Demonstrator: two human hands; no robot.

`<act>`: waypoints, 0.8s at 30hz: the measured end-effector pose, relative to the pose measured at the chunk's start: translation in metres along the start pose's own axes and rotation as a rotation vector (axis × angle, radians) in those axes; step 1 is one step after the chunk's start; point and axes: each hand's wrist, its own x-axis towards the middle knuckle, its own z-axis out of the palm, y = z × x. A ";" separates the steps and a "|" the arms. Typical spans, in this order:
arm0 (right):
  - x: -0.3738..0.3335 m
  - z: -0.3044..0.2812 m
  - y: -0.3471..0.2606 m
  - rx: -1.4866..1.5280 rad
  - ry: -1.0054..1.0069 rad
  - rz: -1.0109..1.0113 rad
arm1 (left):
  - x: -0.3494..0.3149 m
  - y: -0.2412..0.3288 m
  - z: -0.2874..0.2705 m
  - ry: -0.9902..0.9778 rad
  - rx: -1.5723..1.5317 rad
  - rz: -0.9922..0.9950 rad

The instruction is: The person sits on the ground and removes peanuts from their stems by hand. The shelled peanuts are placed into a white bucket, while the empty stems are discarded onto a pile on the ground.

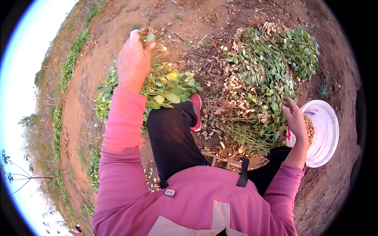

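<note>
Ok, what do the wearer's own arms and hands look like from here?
Both arms wear pink long sleeves with no visible markings. The left sleeve reaches the wrist and looks brighter toward its cuff; the right sleeve stops short, baring the forearm. Left hand and right hand show no gloves.

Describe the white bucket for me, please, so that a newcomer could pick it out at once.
Start at the big heap of peanut plants, right of the picture's middle. Just past its lower right edge, close to the person's right hand, is a round, wide-mouthed bucket. Its smooth white inside, holding loose peanuts, sets it apart from the leafy heap.
</note>
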 end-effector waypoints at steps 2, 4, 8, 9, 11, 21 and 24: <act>-0.002 0.003 -0.006 -0.039 -0.036 0.026 | 0.037 -0.085 0.010 -0.040 0.282 -0.072; 0.001 0.007 -0.013 -0.051 -0.082 0.014 | 0.062 -0.187 0.013 -0.062 0.464 -0.114; 0.001 0.011 -0.004 -0.035 -0.097 -0.025 | 0.037 -0.241 0.050 0.053 -0.114 -0.390; -0.001 0.010 -0.003 -0.038 -0.084 -0.023 | 0.022 -0.212 0.070 -0.024 -0.301 -0.401; -0.002 0.010 -0.001 -0.058 -0.069 -0.019 | -0.017 -0.168 0.094 -0.277 -0.506 -0.348; 0.021 0.055 0.033 -0.178 -0.155 0.075 | -0.053 0.040 0.096 -0.619 -0.814 0.243; 0.027 0.091 0.037 -0.311 -0.197 0.002 | -0.064 0.053 0.136 -0.674 -0.950 0.175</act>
